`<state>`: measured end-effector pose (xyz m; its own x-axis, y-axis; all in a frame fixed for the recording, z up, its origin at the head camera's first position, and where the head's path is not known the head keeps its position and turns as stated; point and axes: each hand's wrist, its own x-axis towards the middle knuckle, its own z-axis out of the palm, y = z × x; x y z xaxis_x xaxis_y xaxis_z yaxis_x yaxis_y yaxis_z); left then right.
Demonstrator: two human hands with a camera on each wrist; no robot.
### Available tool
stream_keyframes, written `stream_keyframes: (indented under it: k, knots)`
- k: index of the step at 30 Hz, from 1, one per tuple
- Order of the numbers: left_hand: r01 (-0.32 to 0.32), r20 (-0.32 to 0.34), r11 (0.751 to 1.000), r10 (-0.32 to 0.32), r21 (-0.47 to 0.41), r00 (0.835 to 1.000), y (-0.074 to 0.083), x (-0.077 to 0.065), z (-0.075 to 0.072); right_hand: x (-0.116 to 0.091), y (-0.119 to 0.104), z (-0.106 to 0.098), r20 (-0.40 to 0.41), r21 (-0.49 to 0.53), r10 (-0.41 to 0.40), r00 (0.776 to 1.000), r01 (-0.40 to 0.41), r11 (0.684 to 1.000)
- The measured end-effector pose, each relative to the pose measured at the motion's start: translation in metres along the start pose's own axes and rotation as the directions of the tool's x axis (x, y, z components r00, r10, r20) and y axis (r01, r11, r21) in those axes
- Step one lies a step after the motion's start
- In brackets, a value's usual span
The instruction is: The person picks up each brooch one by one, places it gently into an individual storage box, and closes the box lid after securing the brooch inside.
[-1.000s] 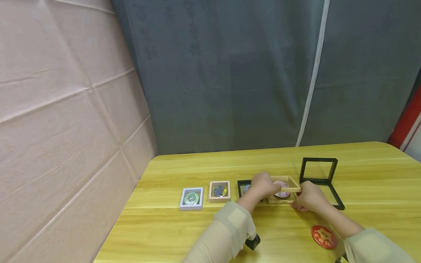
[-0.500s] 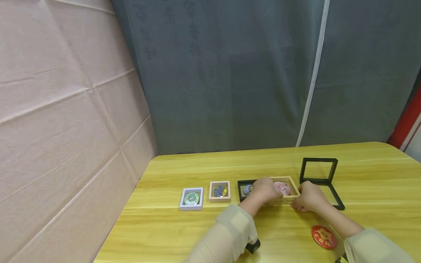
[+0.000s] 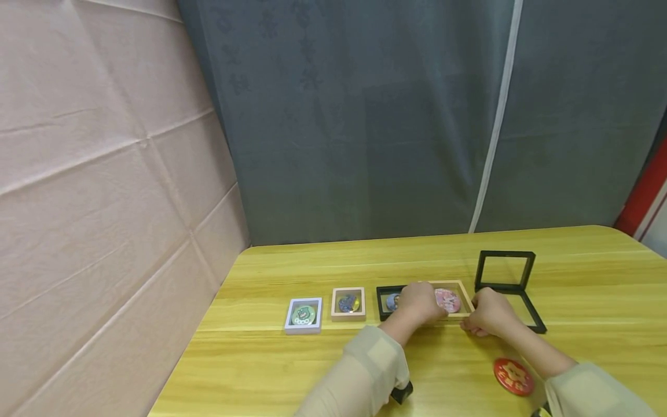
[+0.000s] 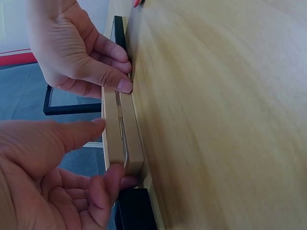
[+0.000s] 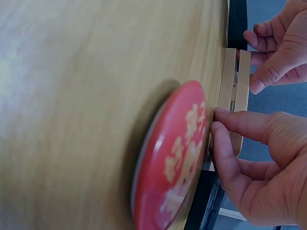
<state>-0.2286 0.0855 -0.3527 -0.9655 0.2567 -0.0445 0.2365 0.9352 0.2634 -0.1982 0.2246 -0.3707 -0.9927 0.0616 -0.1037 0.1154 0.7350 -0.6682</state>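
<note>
A tan display frame (image 3: pixel 457 316) lies on the table with a round pink badge (image 3: pixel 447 300) behind its clear film. My left hand (image 3: pixel 420 302) grips the frame's left end; in the left wrist view its thumb lies on the upper half (image 4: pixel 113 136). At the front right corner, my right hand (image 3: pixel 490 313) pinches the lower half between thumb and index finger. The two halves sit one on the other, with a narrow slit along the front side (image 5: pixel 233 91). Part of the frame's left end is hidden under my left hand.
Left of it stand a black frame (image 3: pixel 389 288) with a blue badge, a beige frame (image 3: pixel 348 317) and a white frame (image 3: pixel 303 330), each holding a badge. An unfolded black frame (image 3: pixel 506 253) stands at right. A red badge (image 3: pixel 513 376) lies near my right forearm.
The tan frame's upper half has come down from a tilted position onto the lower half, my left hand moving slightly down with it. My right hand has stayed at the corner.
</note>
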Motion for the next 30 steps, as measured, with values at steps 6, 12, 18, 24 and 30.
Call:
stream_keyframes:
  k: [6,12,18,24,30]
  knots:
    - [0.022,-0.016,1.000,-0.021,0.008,1.000,0.0013,0.0005,0.0009,0.0002,0.0003,0.0004,-0.001,-0.001,-0.004,1.000,0.004,1.000]
    - [0.026,-0.022,1.000,-0.026,0.007,0.999,0.0011,0.0026,0.0021,0.0006,0.0001,0.0000,-0.001,-0.004,-0.004,1.000,0.004,1.000]
    - [0.028,-0.015,1.000,-0.028,-0.003,0.999,0.0010,0.0039,0.0038,0.0013,0.0003,0.0001,0.001,-0.007,0.003,1.000,-0.003,1.000]
    - [0.026,-0.028,1.000,-0.025,0.013,0.999,0.0012,0.0044,0.0052,0.0023,0.0005,0.0001,0.010,-0.006,0.005,1.000,-0.005,1.000]
    - [0.029,-0.037,0.998,-0.027,0.057,0.999,0.0042,0.0037,0.0076,0.0025,0.0016,-0.0003,0.005,-0.006,0.004,1.000,-0.004,1.000]
